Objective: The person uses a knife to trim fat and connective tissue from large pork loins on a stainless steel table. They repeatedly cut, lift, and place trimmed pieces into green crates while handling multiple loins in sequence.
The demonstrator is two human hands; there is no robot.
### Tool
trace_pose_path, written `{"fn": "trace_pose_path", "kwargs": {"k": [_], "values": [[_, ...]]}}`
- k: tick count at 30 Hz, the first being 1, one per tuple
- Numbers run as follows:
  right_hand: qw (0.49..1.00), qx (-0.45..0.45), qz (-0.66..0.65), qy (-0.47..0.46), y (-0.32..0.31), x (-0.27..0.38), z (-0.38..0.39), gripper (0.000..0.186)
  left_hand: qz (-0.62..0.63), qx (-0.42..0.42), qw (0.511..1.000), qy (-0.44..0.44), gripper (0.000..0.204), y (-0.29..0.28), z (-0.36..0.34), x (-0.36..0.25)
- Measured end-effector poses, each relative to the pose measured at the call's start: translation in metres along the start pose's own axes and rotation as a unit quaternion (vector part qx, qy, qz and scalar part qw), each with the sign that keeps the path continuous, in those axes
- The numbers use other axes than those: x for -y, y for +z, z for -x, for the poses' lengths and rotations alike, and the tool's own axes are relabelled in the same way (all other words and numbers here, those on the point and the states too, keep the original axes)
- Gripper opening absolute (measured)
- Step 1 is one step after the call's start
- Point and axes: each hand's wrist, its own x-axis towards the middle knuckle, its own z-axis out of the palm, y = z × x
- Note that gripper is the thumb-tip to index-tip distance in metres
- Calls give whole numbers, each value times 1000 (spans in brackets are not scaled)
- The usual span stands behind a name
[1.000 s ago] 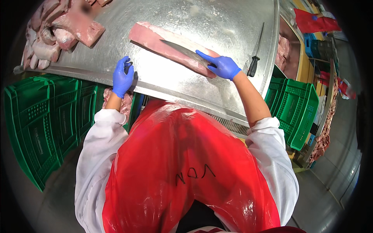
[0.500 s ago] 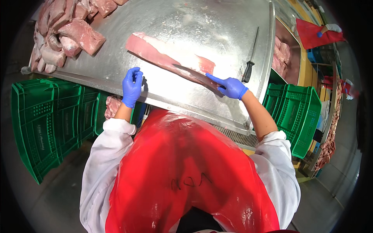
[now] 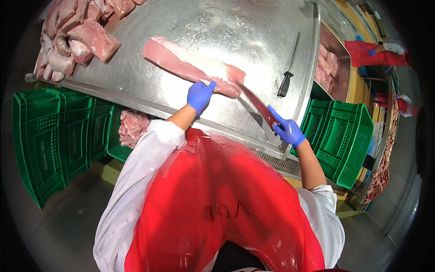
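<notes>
A long piece of pork loin (image 3: pixel 190 63), pink with a pale fat strip, lies slantwise on the steel table (image 3: pixel 181 97). My left hand (image 3: pixel 200 96), in a blue glove, is closed on its near edge, thumb and fingers pinching the meat. In my gloved right hand (image 3: pixel 288 131) is a knife (image 3: pixel 257 103), its long blade pointing up and left. The tip reaches the loin's right end; whether it cuts in cannot be made out. Part of the handle is hidden by my fingers. Farther right, a sharpening steel (image 3: pixel 290 65) with a black handle rests on the table.
Pork pieces (image 3: pixel 93 38) are heaped at the table's far left. Green crates (image 3: pixel 59 136) stand at left, one with meat trimmings (image 3: pixel 132 128); another green crate (image 3: pixel 340 140) is at right. Beyond the table's right rim is a meat-filled tub (image 3: pixel 343 59). A person in red (image 3: pixel 362 53) works far right.
My left hand has moved right and taken hold of the loin's near edge. My right hand has drawn back with the knife, down and right, off the top of the meat.
</notes>
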Motion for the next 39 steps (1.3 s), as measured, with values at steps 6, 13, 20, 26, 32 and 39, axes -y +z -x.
{"fn": "trace_pose_path", "kwargs": {"k": [6, 13, 20, 26, 32, 39], "values": [[990, -120, -31, -60, 23, 34, -69, 71, 222, 45, 974, -9, 28, 28, -11, 40], [980, -31, 159, -113, 49, 79, -139, 71, 250, 56, 967, -6, 21, 16, 1, 33], [987, -11, 67, -142, 58, 63, -134, 74, 273, 44, 961, -10, 30, 9, 7, 27], [993, 0, -62, -102, 74, 112, -155, 73, 162, 85, 980, 85, 22, -10, -4, 45], [990, 2, -111, -91, 97, 109, -164, 79, 338, 127, 928, -90, 19, -61, 41, -31], [967, 68, -237, -67, 87, 201, -213, 77, 465, 155, 872, -10, 17, -186, 42, -19]]}}
